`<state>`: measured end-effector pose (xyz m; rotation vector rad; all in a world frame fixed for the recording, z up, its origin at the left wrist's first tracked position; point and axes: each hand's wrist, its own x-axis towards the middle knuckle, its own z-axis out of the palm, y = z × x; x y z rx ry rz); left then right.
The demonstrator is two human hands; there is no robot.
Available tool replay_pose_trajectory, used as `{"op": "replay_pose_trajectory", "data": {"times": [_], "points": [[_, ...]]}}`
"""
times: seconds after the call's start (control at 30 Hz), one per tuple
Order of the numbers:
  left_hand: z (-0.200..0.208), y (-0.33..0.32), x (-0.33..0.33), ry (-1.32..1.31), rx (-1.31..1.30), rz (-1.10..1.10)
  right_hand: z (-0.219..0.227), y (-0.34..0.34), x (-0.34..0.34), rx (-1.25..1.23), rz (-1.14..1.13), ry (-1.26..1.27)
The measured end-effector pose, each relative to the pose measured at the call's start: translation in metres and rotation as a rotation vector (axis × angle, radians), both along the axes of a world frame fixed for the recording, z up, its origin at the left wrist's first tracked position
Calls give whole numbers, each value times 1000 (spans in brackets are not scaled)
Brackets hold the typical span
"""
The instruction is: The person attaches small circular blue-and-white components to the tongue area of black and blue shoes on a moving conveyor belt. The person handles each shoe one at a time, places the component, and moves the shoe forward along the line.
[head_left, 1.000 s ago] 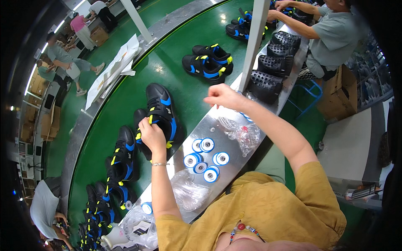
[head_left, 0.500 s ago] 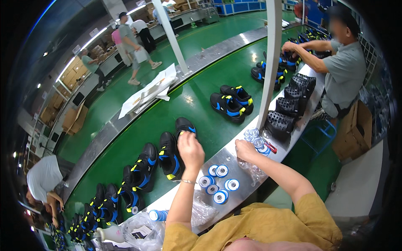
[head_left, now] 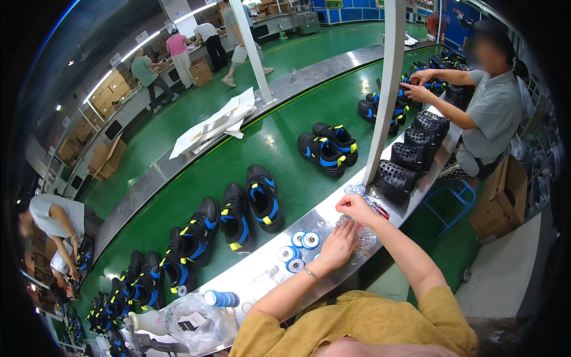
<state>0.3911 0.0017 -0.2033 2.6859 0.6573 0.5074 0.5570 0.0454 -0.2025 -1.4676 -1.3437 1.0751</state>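
My left hand (head_left: 339,244) lies with fingers stretched out over a crumpled clear plastic bag (head_left: 367,237) on the metal ledge. Just beyond it, my right hand (head_left: 358,209) is closed in a pinch; anything between its fingertips is too small to make out. Left of my hands sit several white discs with blue rims (head_left: 310,240), partly hidden by my left hand. A stack of similar blue-rimmed discs (head_left: 220,298) lies on its side farther left. Past my right hand are clear round pieces (head_left: 355,189) and a red object (head_left: 380,209). The nearest black-and-blue shoe (head_left: 264,198) stands on the green belt.
More black-and-blue shoes (head_left: 199,230) line the green belt (head_left: 285,178). Black dotted shoe-shaped pieces (head_left: 397,180) stand along the ledge right of a white post (head_left: 388,95). A clear bag (head_left: 202,324) lies at lower left. A co-worker (head_left: 491,101) handles shoes at right.
My left hand has left the shoe and come right, down to the ledge beside my right hand. My right hand has shifted slightly right. The co-worker's hands have shifted, and a person behind has walked right.
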Motion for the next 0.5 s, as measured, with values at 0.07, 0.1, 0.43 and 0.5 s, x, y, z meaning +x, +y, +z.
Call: {"op": "replay_pose_trajectory", "data": {"times": [0.07, 0.1, 0.43, 0.5], "points": [[-4, 0, 0, 32, -4, -10, 5, 1, -4, -35, -12, 73], [-7, 1, 0, 29, -7, -17, 7, 2, -5, -53, -16, 110], [-8, 0, 0, 6, -108, -30, -11, 23, 0, 164, -146, 33], [-8, 0, 1, 15, -100, -18, -7, 27, 5, 178, -218, 17]]}}
